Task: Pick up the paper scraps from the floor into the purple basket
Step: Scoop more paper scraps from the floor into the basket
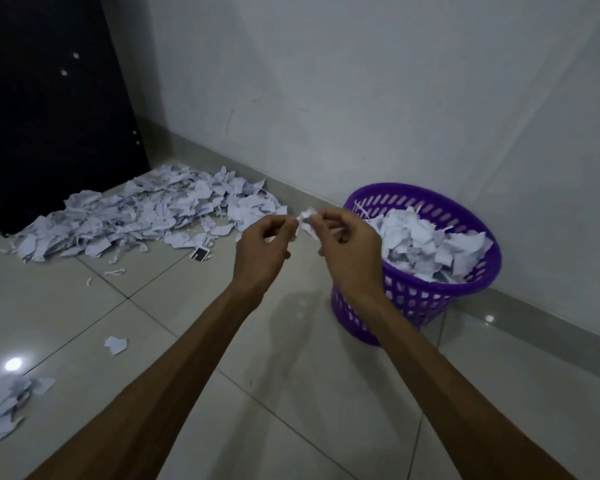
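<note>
A small white paper scrap (305, 220) is pinched between my left hand (262, 251) and my right hand (347, 251), held in the air just left of the purple basket (426, 299). The basket stands by the wall and is heaped with torn paper (430, 247). A big pile of paper scraps (142, 213) lies on the floor at the back left, along the wall. One loose scrap (116, 344) sits on the tiles nearer me, and a smaller heap (7, 403) lies at the left edge.
A dark cabinet (49, 109) stands at the back left behind the pile. The grey wall (361, 98) runs behind the basket with a skirting strip. A small dark card (199, 254) lies at the pile's edge. Glossy floor tiles (309, 393) spread beneath my arms.
</note>
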